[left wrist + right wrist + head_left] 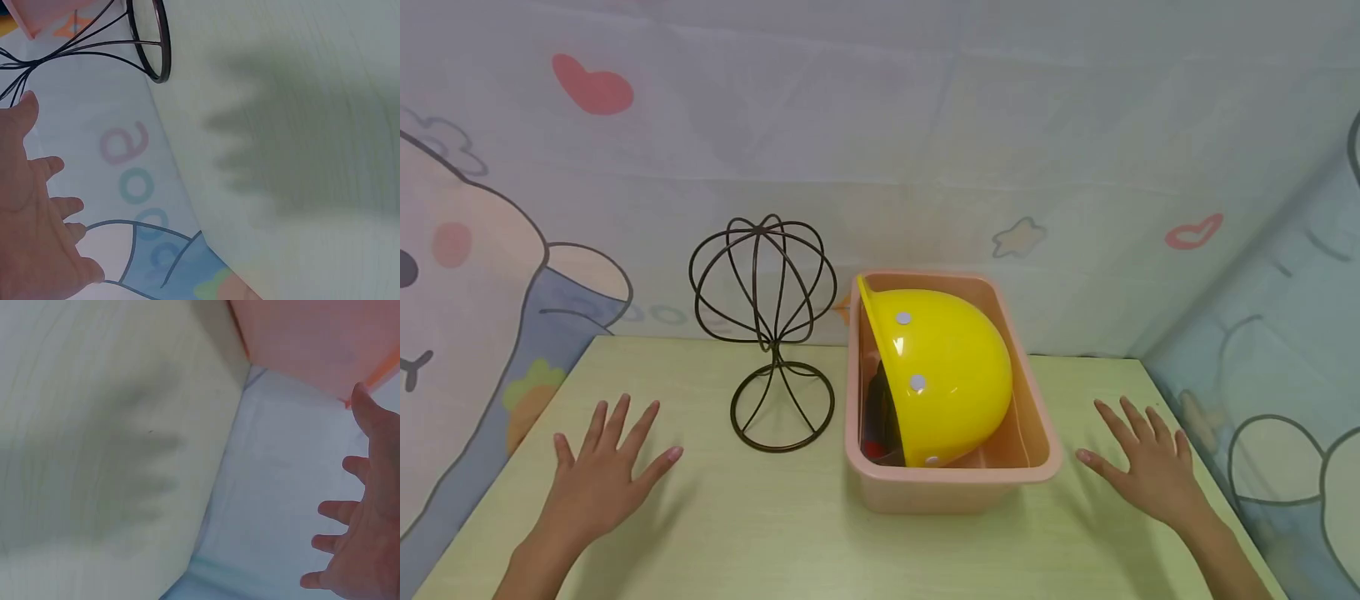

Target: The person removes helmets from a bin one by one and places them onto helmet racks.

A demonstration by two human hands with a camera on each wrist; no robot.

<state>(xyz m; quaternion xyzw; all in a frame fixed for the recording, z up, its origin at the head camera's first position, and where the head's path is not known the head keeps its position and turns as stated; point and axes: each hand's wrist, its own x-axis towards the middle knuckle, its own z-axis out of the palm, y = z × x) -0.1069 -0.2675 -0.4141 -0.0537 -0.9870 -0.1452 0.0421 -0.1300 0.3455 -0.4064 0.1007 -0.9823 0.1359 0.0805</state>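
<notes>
My left hand (598, 479) hovers over the table's left side, fingers spread, holding nothing. Nearest to it stands a dark wire stand (782, 367) with a round cage top and a ring base. Over the right side my right hand (1157, 475) is spread as well and holds nothing. Between the hands is a pink plastic bin (955, 477), closer to the right hand. A yellow helmet (955, 375) with pale round studs lies tipped on its side in it, its rim facing left. Something dark with a bit of red (880, 421) shows beside the helmet, mostly hidden.
The pale wooden table (737, 517) ends at a printed cloth (910, 167) hanging behind it and along both sides. Shadows of the hands fall on the tabletop. The wire stand is just left of the bin, near the back edge.
</notes>
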